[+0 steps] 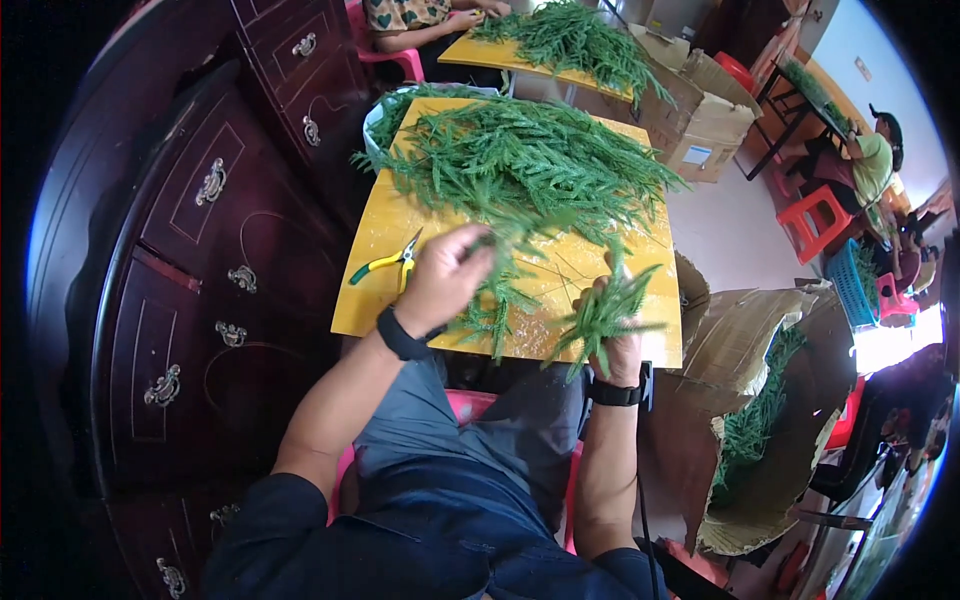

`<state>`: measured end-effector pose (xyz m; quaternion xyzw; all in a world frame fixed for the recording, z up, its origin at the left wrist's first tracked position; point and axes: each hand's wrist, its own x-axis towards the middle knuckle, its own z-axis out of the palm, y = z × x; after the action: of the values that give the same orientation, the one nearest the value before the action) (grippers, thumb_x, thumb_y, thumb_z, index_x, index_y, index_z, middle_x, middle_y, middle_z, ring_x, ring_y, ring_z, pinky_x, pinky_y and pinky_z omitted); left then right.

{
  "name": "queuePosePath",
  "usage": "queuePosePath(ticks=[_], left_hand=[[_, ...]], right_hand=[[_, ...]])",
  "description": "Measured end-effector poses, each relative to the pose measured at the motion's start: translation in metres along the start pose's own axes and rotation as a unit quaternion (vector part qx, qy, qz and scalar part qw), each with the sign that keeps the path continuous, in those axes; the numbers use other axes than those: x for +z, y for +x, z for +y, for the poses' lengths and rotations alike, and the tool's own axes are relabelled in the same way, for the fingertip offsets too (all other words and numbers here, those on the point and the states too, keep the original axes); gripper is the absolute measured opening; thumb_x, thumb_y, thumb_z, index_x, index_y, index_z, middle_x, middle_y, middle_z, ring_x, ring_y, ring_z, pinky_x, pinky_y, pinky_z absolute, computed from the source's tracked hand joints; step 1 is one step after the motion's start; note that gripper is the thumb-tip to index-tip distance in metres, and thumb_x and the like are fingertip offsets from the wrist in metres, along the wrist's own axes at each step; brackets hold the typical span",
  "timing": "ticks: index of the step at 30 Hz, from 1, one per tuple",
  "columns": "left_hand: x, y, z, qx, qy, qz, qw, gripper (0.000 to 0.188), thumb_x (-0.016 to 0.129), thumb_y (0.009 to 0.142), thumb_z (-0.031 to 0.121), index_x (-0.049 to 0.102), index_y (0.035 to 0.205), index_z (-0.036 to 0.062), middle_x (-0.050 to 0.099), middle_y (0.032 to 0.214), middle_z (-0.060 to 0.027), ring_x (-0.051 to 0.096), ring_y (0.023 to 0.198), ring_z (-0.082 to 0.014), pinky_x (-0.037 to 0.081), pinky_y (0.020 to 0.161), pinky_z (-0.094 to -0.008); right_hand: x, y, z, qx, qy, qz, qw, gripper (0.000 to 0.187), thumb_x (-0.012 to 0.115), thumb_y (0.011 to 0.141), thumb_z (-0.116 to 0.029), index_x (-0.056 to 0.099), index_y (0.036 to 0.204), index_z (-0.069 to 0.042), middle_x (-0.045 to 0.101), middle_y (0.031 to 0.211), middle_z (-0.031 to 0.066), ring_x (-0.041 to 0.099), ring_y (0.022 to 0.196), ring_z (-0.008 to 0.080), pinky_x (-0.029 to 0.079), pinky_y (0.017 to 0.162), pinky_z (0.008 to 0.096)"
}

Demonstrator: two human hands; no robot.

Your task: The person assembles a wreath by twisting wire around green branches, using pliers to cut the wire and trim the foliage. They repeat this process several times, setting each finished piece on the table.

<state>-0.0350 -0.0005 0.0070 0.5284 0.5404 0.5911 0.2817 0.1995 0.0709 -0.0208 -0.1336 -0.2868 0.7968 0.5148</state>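
My left hand is raised over the yellow tabletop, its fingers pinched on a green sprig that is smeared by motion. To the right, near the table's front edge, my right hand is closed around a small bunch of feathery green sprigs, which partly covers its fingers. Yellow-and-green-handled pliers lie with jaws apart just left of my left hand. A big heap of green artificial foliage sprigs spreads over the far half of the table. Loose sprigs lie between my hands.
Dark wooden drawers stand close on the left. A torn cardboard box holding foliage stands by my right side; another box is beyond the table. Across the table a person sits at a second foliage-covered table; more people sit far right near red stools.
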Motion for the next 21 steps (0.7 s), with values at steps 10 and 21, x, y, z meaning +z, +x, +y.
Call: queuePosePath(ticks=[10,21], left_hand=[[0.043,-0.016,0.036,-0.005,0.050,-0.120,0.991,0.027,0.066,0.088,0.010,0.062,0.113,0.0019,0.069,0.097,-0.0101,0.066,0.088,-0.0236,0.051,0.072,-0.0313],[-0.012,-0.016,-0.007,0.065,0.452,-0.084,0.886,0.031,0.072,0.080,0.011,0.064,0.109,0.0013,0.068,0.092,-0.0129,0.066,0.082,-0.0275,0.053,0.069,-0.0355]], right_hand=[[-0.024,-0.002,0.010,0.027,-0.155,-0.038,0.987,0.019,0.062,0.094,-0.016,0.065,0.109,-0.004,0.067,0.096,0.0084,0.065,0.086,0.0181,0.055,0.076,0.0329],[-0.046,0.005,-0.004,0.027,-0.072,-0.013,0.997,0.037,0.067,0.093,-0.037,0.060,0.114,-0.008,0.065,0.096,0.0050,0.063,0.096,0.0221,0.050,0.087,0.0355]])
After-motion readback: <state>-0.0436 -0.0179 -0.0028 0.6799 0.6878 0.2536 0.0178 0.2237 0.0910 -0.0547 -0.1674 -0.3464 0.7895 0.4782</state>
